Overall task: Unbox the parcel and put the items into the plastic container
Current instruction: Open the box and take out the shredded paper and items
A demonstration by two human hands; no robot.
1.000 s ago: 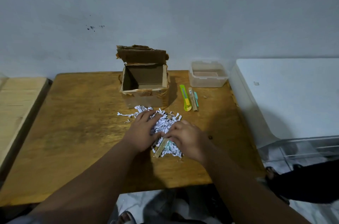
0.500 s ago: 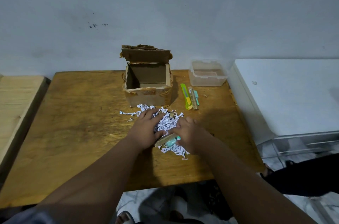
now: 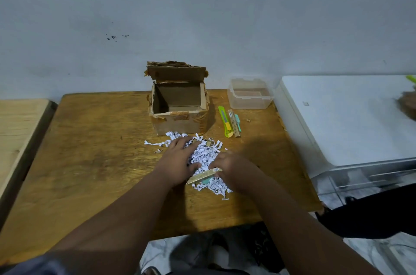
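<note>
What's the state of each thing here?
box: open, flap up, looks empty
container: lidless, looks empty
shreds: heaped on table
packet: half out of shreds
right hand: grips packet
left hand: flat on shreds
cutter: lying on table

The wooden bench point(image 3: 90, 162) carried an open cardboard box point(image 3: 177, 126), a plastic container point(image 3: 249, 105), a green cutter point(image 3: 225, 121) and, mid-frame, shredded paper point(image 3: 203, 155).

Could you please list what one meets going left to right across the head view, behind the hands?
Light wooden surface → cardboard box → green cutter → teal carded item → white cabinet. The plastic container overlaps the cutter sideways, so it is omitted.
</note>
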